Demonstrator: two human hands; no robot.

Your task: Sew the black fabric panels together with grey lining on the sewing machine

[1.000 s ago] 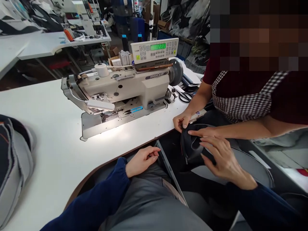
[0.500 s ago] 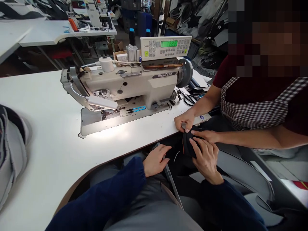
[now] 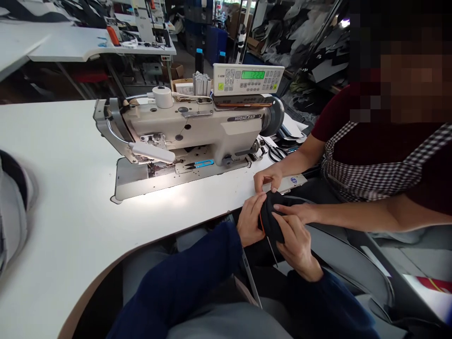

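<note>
A black fabric piece (image 3: pixel 271 219), folded over with an orange edge line, sits just past the table's front edge. My left hand (image 3: pixel 250 220) grips its left side, and my right hand (image 3: pixel 296 246) holds it from below and the right. A co-worker's hands (image 3: pixel 282 195) touch the same piece from the far side, with fingers on its top. A thin dark strip hangs from the bottom of the piece.
A cream HIGHLEAD sewing machine (image 3: pixel 190 127) with a lit control panel (image 3: pixel 248 79) stands on the white table (image 3: pixel 70 155). Blue-handled thread snips (image 3: pixel 204 163) lie on its bed. Black scissors (image 3: pixel 277 153) lie beyond it. Blurred grey-and-navy fabric (image 3: pixel 12 202) lies at far left.
My left hand has moved right from the table edge onto the black piece. The piece now looks more tightly folded between the hands. The view has turned slightly left.
</note>
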